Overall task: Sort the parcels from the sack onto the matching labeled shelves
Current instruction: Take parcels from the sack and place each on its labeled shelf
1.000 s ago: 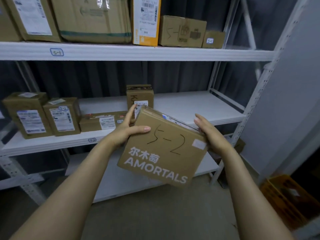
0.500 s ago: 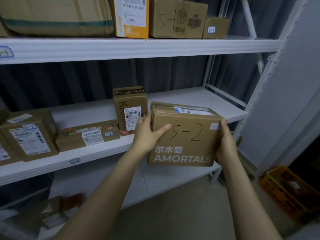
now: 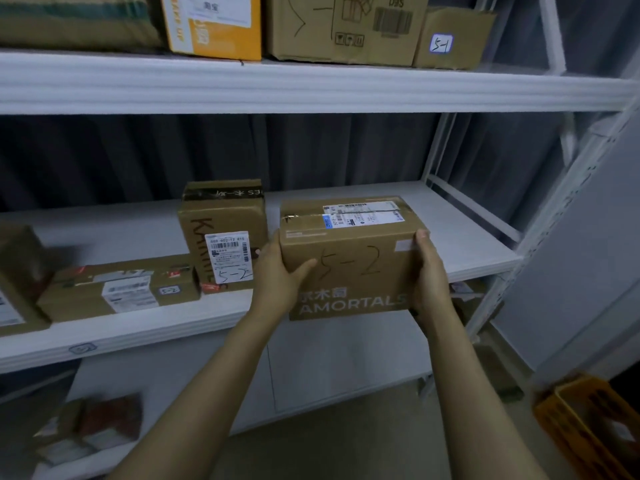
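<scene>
I hold a brown AMORTALS box (image 3: 349, 258) marked "5-2" between both hands, upright, at the front edge of the middle shelf (image 3: 478, 251). My left hand (image 3: 277, 275) grips its left side, thumb across the front. On the box's right side sits my right hand (image 3: 431, 271). Whether its base rests on the shelf I cannot tell. Just left of it stands a tall brown box (image 3: 223, 233) labelled "5-2". A flat box (image 3: 121, 287) with a "5-2" sticker lies further left.
The top shelf (image 3: 311, 88) carries several boxes, one (image 3: 450, 38) tagged "5-1". Small parcels (image 3: 90, 427) lie on the bottom shelf at left. An orange crate (image 3: 588, 424) stands on the floor at right, beside a grey wall. The shelf's white upright (image 3: 540, 216) rises right of the box.
The box has gone from tilted in front of me to level and forward, up to the middle shelf beside the tall box. Both hands kept their grip.
</scene>
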